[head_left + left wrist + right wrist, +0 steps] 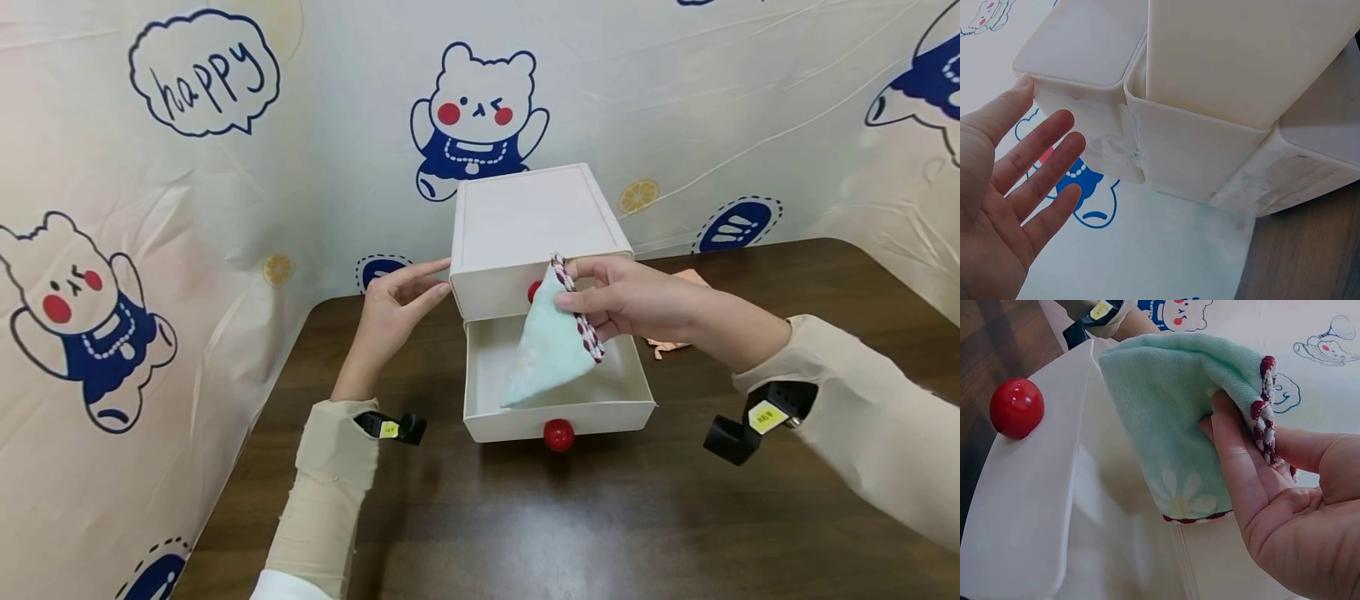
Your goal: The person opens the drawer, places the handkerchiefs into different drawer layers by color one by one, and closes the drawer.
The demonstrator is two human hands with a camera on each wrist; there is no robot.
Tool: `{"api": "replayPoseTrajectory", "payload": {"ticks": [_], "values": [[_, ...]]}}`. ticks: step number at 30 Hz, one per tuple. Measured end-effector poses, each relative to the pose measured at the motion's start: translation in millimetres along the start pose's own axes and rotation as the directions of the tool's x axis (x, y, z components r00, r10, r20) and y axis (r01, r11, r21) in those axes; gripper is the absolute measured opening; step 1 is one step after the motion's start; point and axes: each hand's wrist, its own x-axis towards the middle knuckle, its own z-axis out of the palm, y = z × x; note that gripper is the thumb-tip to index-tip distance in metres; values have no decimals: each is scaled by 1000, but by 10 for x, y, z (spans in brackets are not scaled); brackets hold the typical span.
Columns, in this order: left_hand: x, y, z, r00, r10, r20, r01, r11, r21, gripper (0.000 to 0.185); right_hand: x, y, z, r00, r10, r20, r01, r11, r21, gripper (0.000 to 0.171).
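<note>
My right hand (611, 300) pinches a folded mint-green towel (551, 346) between thumb and fingers by its edge. The towel has a maroon-and-white trim and, in the right wrist view, a pale daisy print (1179, 497). It hangs over the pulled-out lower drawer (480, 375) of a white two-drawer box (536, 217). A red ball knob (558, 435) marks that drawer's front. The upper drawer is closed, its own knob (533, 290) partly hidden by the towel. My left hand (393, 312) is at the box's left side, fingers extended, fingertips right at its wall.
A peach-coloured cloth-like item (667, 346) lies on the dark wooden table (555, 533) right of the box, partly hidden by my right hand. A printed backdrop sheet (360, 150) with bear drawings stands close behind and to the left.
</note>
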Motion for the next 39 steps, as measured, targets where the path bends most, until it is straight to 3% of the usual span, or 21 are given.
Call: {"api": "replayPoseTrajectory", "payload": {"ticks": [13,18,28,39], "values": [[10,-44,8,1000,21,1,-21,1000,-19,33,106,-21,148,997,-11,81,15,999,-50,20],[12,-60,7,1000,28,-1,-28,999,-30,32,130,-74,218,993,-16,115,20,999,-38,27],[10,-13,12,1000,16,-6,-16,1000,-15,31,162,38,115,999,43,-23,-44,999,-32,26],[8,-23,13,1000,19,-10,-19,1000,-14,32,76,98,96,990,120,-81,-126,990,-70,28]]}}
